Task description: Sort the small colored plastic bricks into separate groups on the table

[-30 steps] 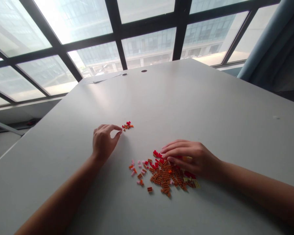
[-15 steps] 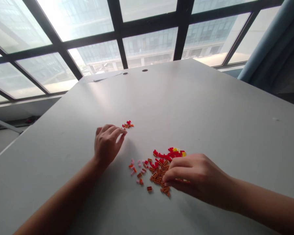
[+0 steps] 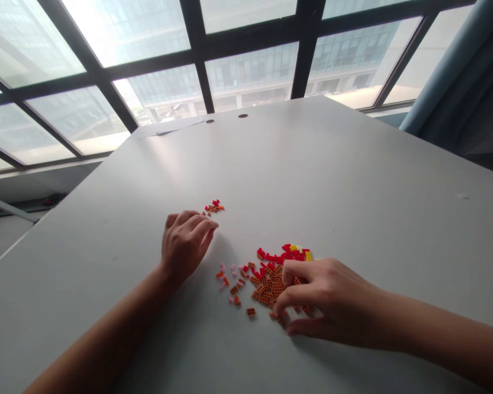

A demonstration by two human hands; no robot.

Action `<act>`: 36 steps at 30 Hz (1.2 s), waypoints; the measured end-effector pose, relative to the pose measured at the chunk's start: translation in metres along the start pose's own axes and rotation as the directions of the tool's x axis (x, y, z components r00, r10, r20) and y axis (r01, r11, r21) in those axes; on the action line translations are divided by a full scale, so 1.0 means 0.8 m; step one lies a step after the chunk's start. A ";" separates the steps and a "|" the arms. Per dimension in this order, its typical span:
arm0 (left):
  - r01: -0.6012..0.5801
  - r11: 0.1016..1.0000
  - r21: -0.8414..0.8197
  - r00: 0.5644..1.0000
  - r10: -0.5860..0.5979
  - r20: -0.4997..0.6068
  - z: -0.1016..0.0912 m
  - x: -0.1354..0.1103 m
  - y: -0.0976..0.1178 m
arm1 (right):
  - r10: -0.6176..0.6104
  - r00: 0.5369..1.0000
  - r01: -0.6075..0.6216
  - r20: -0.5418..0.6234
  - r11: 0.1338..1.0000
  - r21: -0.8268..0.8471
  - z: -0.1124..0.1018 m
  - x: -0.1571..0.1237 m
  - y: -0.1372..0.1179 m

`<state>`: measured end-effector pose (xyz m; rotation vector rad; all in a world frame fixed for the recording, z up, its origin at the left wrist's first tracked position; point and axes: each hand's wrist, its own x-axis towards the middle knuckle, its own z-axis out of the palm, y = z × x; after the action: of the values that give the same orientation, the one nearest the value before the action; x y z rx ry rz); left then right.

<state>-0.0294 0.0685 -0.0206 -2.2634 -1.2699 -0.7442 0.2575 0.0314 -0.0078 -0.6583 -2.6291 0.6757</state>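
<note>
At the left of the frame, the person's left hand (image 3: 184,246) is resting on the pale grey table (image 3: 353,191) with its fingers (image 3: 201,223) loosely curled; no brick is showing between them, though I can't be sure from here. Just above those fingers, a small cluster of red and orange plastic bricks (image 3: 214,207) is sitting apart from the main pile of tiny bricks (image 3: 267,284) at lower centre, with pink bricks (image 3: 222,272) along its left edge and yellow bricks (image 3: 299,250) at its top. They look light, stiff and easily scattered, best pinched by their edges. The right hand (image 3: 328,298) is reaching over the pile's lower right, its fingertips (image 3: 280,300) bending down among the bricks; whether they're gripping any, I can't tell.
</note>
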 end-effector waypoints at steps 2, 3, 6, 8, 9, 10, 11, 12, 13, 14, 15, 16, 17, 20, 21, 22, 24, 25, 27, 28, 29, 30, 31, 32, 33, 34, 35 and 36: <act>0.003 1.000 -0.002 1.000 -0.003 0.002 0.001 -0.001 -0.001 | 0.013 1.000 -0.013 0.004 1.000 0.000 -0.001 0.000 0.000; 0.002 1.000 -0.001 1.000 -0.002 0.002 0.002 -0.001 -0.002 | 0.016 1.000 -0.016 0.005 1.000 0.003 -0.002 0.001 0.000; -0.007 1.000 0.003 1.000 0.007 0.001 0.004 -0.002 -0.002 | -0.012 1.000 0.012 0.000 0.999 0.033 -0.004 0.001 -0.001; -0.006 1.000 0.001 1.000 0.006 0.008 0.004 -0.002 -0.002 | -0.039 0.999 0.041 -0.029 0.998 0.043 -0.005 0.000 -0.001; 0.001 1.000 -0.002 1.000 -0.001 0.015 0.004 -0.002 -0.002 | -0.047 0.997 0.048 -0.054 0.998 0.033 -0.006 0.001 0.000; 0.009 1.000 -0.004 1.000 -0.009 0.021 0.003 -0.002 -0.001 | -0.048 0.996 0.049 -0.080 0.999 0.011 -0.006 0.001 0.000; 0.017 1.000 -0.006 1.000 -0.016 0.026 0.003 -0.002 -0.001 | -0.049 0.993 0.048 -0.103 0.999 -0.018 -0.005 0.001 0.000; 0.020 1.000 -0.006 0.999 -0.020 0.028 0.003 -0.002 -0.001 | -0.054 0.992 0.049 -0.117 0.998 -0.050 -0.005 0.001 0.001; 0.020 1.000 -0.006 0.999 -0.020 0.028 0.003 -0.002 -0.001 | -0.065 0.990 0.055 -0.122 0.995 -0.083 -0.004 0.001 0.001; 0.017 1.000 -0.006 1.000 -0.017 0.026 0.003 -0.002 -0.001 | -0.081 0.989 0.067 -0.121 0.991 -0.116 -0.003 0.001 0.001; 0.012 1.000 -0.006 1.000 -0.011 0.021 0.003 -0.002 -0.001 | -0.098 0.989 0.081 -0.115 0.986 -0.148 -0.002 0.000 0.001; 0.006 1.000 -0.005 1.000 -0.006 0.019 0.003 -0.002 -0.001 | -0.115 0.987 0.095 -0.108 0.980 -0.177 0.000 0.000 0.001; 0.000 1.000 -0.004 1.000 0.000 0.017 0.004 -0.002 -0.001 | -0.127 0.987 0.105 -0.100 0.974 -0.202 0.002 0.000 0.000; -0.016 1.000 0.004 1.000 0.016 0.017 0.004 -0.002 -0.002 | -0.137 0.988 0.116 -0.071 0.963 -0.245 0.005 0.000 -0.004; -0.019 1.000 0.005 1.000 0.019 0.017 0.005 -0.003 -0.002 | -0.142 0.987 0.121 -0.069 0.961 -0.247 0.005 0.000 -0.005; -0.021 1.000 0.005 1.000 0.021 0.015 0.005 -0.003 -0.003 | -0.150 0.986 0.128 -0.075 0.961 -0.244 0.004 0.000 -0.007; -0.024 1.000 0.003 1.000 0.024 0.012 0.004 -0.003 -0.003 | -0.162 0.982 0.136 -0.102 0.966 -0.219 0.000 0.000 -0.008; -0.026 1.000 0.003 1.000 0.026 0.011 0.004 -0.003 -0.003 | -0.163 0.981 0.141 -0.107 0.971 -0.194 -0.002 0.000 -0.009; -0.027 1.000 0.005 1.000 0.027 0.012 0.004 -0.004 -0.003 | -0.163 0.983 0.151 -0.080 0.978 -0.143 -0.005 0.000 -0.009; -0.025 1.000 0.007 1.000 0.025 0.014 0.004 -0.004 -0.003 | -0.168 0.984 0.160 -0.054 0.979 -0.127 -0.006 0.000 -0.010; -0.022 1.000 0.008 1.000 0.022 0.016 0.004 -0.004 -0.004 | -0.177 0.984 0.173 -0.027 0.978 -0.120 -0.006 0.000 -0.010; -0.021 1.000 0.008 1.000 0.020 0.016 0.005 -0.004 -0.004 | -0.188 0.982 0.186 -0.004 0.975 -0.122 -0.005 -0.001 -0.010; -0.021 1.000 0.007 1.000 0.021 0.017 0.005 -0.005 -0.004 | -0.196 0.980 0.196 0.013 0.972 -0.130 -0.004 -0.001 -0.010; -0.022 1.000 0.007 1.000 0.022 0.017 0.005 -0.005 -0.004 | -0.207 0.978 0.208 0.023 0.968 -0.138 -0.003 -0.001 -0.011; -0.025 1.000 0.007 1.000 0.024 0.016 0.005 -0.005 -0.004 | -0.218 0.976 0.220 0.028 0.965 -0.143 -0.002 -0.001 -0.011; -0.028 1.000 0.007 0.999 0.028 0.016 0.006 -0.004 -0.004 | -0.229 0.973 0.230 0.027 0.962 -0.148 -0.002 -0.001 -0.011; -0.031 1.000 0.007 0.999 0.031 0.016 0.006 -0.004 -0.004 | -0.241 0.970 0.241 0.021 0.958 -0.153 -0.002 -0.001 -0.011; -0.032 0.999 0.008 0.999 0.032 0.014 0.006 -0.004 -0.004 | -0.256 0.967 0.254 0.007 0.954 -0.161 -0.003 -0.001 -0.011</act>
<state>-0.0321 0.0708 -0.0260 -2.2812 -1.2375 -0.7116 0.2560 0.0251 -0.0014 -0.3529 -2.7097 0.3840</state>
